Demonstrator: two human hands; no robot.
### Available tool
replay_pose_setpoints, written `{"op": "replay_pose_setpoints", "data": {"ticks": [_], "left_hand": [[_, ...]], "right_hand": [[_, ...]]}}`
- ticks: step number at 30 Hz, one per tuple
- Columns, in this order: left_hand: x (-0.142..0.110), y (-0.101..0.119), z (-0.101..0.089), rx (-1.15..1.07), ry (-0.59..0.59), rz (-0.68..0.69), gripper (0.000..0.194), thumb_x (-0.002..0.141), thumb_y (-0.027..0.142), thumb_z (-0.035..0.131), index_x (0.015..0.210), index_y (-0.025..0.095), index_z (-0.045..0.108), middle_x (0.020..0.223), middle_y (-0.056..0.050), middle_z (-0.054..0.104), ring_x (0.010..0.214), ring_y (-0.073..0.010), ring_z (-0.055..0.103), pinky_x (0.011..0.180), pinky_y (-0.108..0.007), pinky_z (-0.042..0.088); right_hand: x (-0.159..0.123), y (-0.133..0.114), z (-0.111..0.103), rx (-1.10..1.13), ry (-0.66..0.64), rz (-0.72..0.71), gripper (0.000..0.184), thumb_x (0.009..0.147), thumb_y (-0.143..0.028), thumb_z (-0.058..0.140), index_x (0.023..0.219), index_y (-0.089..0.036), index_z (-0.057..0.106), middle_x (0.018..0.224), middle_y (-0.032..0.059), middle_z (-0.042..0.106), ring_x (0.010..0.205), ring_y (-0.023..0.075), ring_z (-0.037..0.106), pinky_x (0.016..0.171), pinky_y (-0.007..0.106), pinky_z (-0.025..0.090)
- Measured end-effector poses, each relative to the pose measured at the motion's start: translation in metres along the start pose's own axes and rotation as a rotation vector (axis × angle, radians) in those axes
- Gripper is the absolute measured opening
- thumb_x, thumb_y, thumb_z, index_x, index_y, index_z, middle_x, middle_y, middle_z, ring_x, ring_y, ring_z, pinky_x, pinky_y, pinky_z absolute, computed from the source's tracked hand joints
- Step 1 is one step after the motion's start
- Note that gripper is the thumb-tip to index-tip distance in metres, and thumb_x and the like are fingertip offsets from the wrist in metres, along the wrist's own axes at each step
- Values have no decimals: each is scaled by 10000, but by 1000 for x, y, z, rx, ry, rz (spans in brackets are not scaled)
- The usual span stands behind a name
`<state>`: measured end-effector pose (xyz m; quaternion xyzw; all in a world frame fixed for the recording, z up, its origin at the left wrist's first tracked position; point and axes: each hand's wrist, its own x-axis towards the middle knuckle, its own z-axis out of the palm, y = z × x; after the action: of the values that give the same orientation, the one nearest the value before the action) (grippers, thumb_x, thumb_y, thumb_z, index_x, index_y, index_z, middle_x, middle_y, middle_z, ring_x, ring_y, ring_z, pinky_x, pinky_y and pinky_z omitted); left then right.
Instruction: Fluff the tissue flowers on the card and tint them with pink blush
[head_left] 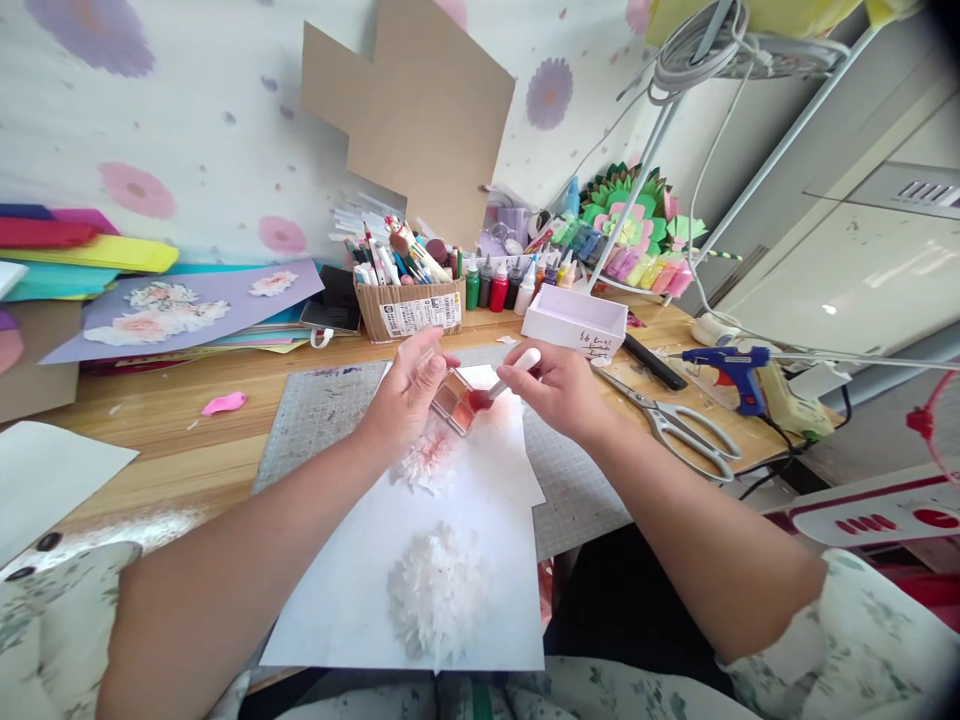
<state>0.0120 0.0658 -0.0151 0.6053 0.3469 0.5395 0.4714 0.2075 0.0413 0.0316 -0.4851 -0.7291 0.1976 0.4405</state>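
Observation:
My left hand (409, 385) is closed on a small makeup palette (455, 402) with pans in brown, orange and red tones, tilted above the white paper. In my right hand (553, 388) is a makeup brush (517, 370) with a white handle, its reddish bristles down at the palette's right side. Under the palette lies a paper flower (427, 460) with a pink-tinted centre. Nearer to me, a larger white paper flower (441, 590) rests on the white sheet (337, 600). Pink smudges mark the sheet close to the brush.
A grey cutting mat (574, 500) lies beneath the sheet. Scissors (675, 425) and a blue glue gun (739, 375) are at the right. Behind stand a cardboard box of pens and brushes (412, 305), paint bottles (498, 288) and a white box (574, 318). Purple card with flowers (97, 318) sits left.

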Motion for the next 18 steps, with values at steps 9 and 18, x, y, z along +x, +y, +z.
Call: {"op": "replay_pose_setpoints", "data": {"ticks": [9,18], "left_hand": [[6,-7,-5,-19,170,23,475,833,554,573,1185,238,527,972,-60,622,988,-225,604,741,-335,524],[11,-11,-6,-151,323,32,457,790,564,618,1094,231,540,943,-60,614,983,-221,599,670,-294,520]], "right_hand": [[3,6,0,-162,-113,87,242,797,-352,580,640,-167,579,533,-17,543,500,94,444,504,236,309],[-1,0,6,-218,-169,-103,228,835,-335,561,677,-173,593,577,2,585,523,101,466,534,231,334]]}}
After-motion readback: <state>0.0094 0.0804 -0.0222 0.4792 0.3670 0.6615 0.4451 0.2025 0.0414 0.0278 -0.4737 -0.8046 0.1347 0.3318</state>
